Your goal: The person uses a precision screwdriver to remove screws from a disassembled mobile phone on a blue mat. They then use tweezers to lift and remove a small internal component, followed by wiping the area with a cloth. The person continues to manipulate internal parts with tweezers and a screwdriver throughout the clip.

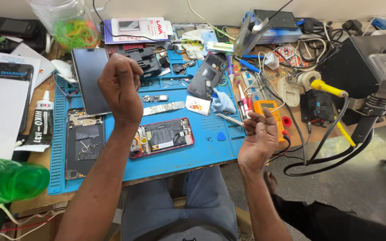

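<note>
My left hand (pixel 120 87) is raised above the blue work mat (pixel 202 154), fingers curled into a loose fist; nothing shows in it. My right hand (pixel 260 138) hovers at the mat's right edge, holding metal tweezers (pixel 229 118) whose tips point left. An opened phone with a red frame (pixel 161 137) lies on the mat between my arms, its battery and board exposed. Another opened phone (pixel 84 142) lies at the mat's left, below a dark phone screen (pixel 90 80).
A black phone back cover (pixel 207 75) and a blue cloth (pixel 223 101) sit at the mat's far side. A glue tube (pixel 42 120), green bottle (pixel 10 179), orange multimeter (pixel 269 109), yellow-handled soldering iron (pixel 329 88) and black station (pixel 362 67) surround it.
</note>
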